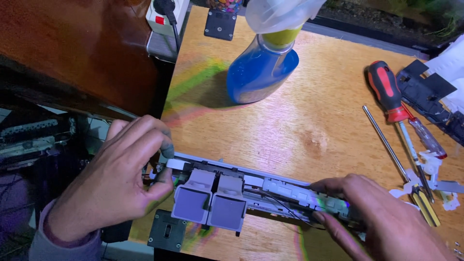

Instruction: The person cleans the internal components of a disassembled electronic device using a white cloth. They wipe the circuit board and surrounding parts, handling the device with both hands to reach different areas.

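A long grey plastic assembly (270, 186) with two square grey holders (210, 203) lies across the near edge of a wooden table (319, 111). My left hand (121, 179) pinches its left end between thumb and forefinger. My right hand (382, 217) grips its right end, fingers over the top and thumb below. A thin black wire runs along the part's middle.
A blue spray bottle (263, 63) stands at the back centre. Screwdrivers (391, 96) and a metal rod (386, 145) lie at the right, with white plastic bits and a black part (430, 92). A power strip (164, 14) sits at the back left. A small black bracket (166, 231) lies near the front edge.
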